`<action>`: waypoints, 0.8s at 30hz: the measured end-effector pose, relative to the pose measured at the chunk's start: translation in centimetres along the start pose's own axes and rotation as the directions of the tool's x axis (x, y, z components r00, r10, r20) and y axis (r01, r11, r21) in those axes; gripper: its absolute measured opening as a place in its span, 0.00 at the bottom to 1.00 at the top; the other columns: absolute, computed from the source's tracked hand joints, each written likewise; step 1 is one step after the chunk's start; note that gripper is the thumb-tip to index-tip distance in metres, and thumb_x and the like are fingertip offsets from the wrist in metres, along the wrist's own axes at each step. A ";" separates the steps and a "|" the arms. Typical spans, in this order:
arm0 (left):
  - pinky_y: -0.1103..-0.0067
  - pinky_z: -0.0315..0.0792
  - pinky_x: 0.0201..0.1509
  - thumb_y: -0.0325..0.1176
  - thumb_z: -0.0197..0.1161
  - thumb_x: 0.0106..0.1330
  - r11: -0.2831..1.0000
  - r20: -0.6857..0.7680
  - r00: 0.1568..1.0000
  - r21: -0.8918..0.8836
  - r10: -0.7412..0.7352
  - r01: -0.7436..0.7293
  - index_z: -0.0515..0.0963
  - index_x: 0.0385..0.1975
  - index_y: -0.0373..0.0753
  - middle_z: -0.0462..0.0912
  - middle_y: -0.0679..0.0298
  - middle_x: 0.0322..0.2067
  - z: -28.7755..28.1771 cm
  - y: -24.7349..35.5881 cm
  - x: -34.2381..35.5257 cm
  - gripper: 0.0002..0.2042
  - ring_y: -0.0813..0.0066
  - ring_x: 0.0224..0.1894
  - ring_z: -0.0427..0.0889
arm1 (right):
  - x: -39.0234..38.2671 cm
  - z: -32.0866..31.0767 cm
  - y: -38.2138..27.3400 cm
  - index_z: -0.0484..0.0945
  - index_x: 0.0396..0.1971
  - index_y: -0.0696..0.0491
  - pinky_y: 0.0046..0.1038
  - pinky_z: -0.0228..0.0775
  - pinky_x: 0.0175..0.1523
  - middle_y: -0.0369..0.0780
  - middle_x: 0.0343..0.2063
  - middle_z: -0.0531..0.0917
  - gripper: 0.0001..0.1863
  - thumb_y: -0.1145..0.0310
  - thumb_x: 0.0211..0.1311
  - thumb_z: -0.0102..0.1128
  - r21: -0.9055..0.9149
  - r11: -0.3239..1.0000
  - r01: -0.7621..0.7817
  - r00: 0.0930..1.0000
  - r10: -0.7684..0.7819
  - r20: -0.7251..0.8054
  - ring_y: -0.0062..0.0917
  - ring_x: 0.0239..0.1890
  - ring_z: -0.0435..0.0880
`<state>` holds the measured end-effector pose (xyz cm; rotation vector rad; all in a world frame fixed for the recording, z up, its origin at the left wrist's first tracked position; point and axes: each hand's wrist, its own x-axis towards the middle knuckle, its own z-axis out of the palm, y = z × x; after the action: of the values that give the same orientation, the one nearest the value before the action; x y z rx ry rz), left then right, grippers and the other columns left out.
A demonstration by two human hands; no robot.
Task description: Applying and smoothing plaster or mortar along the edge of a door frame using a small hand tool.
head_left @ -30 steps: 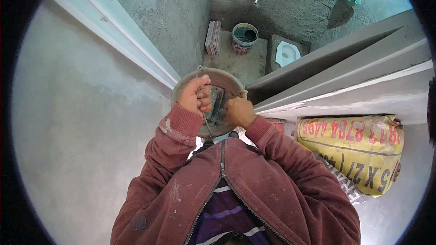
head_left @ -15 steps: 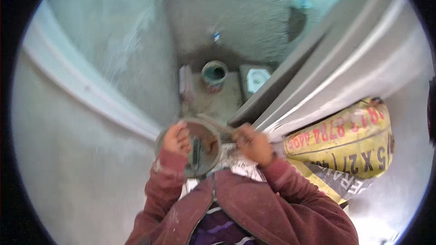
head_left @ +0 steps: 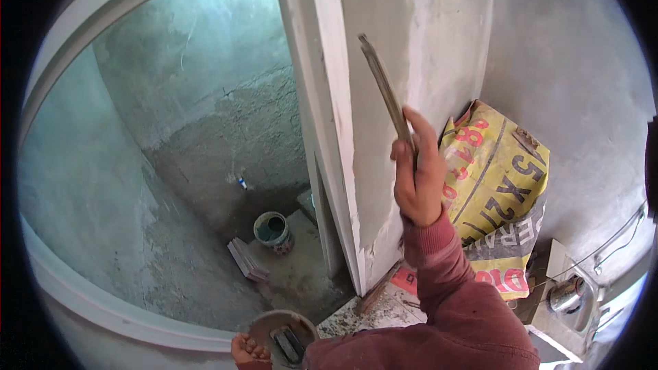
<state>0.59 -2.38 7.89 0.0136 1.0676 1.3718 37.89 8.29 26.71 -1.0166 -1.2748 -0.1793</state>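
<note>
Raised in front of the wall, my right hand (head_left: 419,175) is closed around the lower end of a thin grey-brown strip (head_left: 385,85), seen nearly edge-on. Whether it is wood or metal I cannot tell. Down at the lower edge, my left hand (head_left: 250,351) has its fingers curled at the rim of a round grey pan (head_left: 306,324). Inside that pan lies a dark rectangular block-like thing (head_left: 288,344). My sleeve hides part of the pan's right side.
Beyond a pale door frame (head_left: 336,123) a bucket (head_left: 273,234) stands beside stacked tiles (head_left: 247,260). A yellow printed sack (head_left: 497,178) leans against the wall at right. Farther right is a sink (head_left: 586,312) with a metal pot (head_left: 566,294). Debris litters the white tiles (head_left: 373,318).
My right hand has risen from beside the pan, lifting the strip up and to the right. The view has turned right, and the pan with my left hand now sits lower in it.
</note>
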 end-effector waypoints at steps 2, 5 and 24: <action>0.82 0.54 0.17 0.41 0.48 0.62 0.996 -0.087 0.995 0.073 0.055 -0.048 0.64 0.19 0.44 0.59 0.73 0.13 0.9 -0.5 -0.2 0.12 0.80 0.13 0.56 | 2.6 0.3 0.3 0.65 0.50 0.55 0.23 0.67 0.29 0.45 0.21 0.74 0.23 0.83 0.51 0.45 -0.037 0.995 0.097 0.994 -0.099 -0.043 0.30 0.20 0.76; 0.83 0.48 0.14 0.41 0.49 0.62 0.972 -0.187 0.963 0.170 0.195 -0.163 0.61 0.16 0.47 0.55 0.74 0.10 1.0 -1.9 -0.8 0.13 0.81 0.10 0.50 | 4.0 0.8 0.0 0.68 0.48 0.54 0.23 0.67 0.29 0.47 0.22 0.76 0.22 0.83 0.50 0.46 -0.079 0.987 0.142 0.988 -0.147 -0.051 0.34 0.20 0.76; 0.84 0.49 0.12 0.42 0.51 0.61 0.972 -0.179 0.965 0.171 0.193 -0.163 0.66 0.20 0.44 0.56 0.75 0.10 0.0 -1.8 -1.0 0.11 0.82 0.10 0.52 | 4.8 1.0 0.0 0.69 0.48 0.54 0.24 0.66 0.27 0.48 0.21 0.76 0.23 0.84 0.48 0.48 -0.212 0.950 0.231 0.969 -0.243 -0.033 0.32 0.19 0.74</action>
<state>2.19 -3.67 7.51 0.0938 1.3630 1.4706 38.80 10.92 30.75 -1.0233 -1.3422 -0.5335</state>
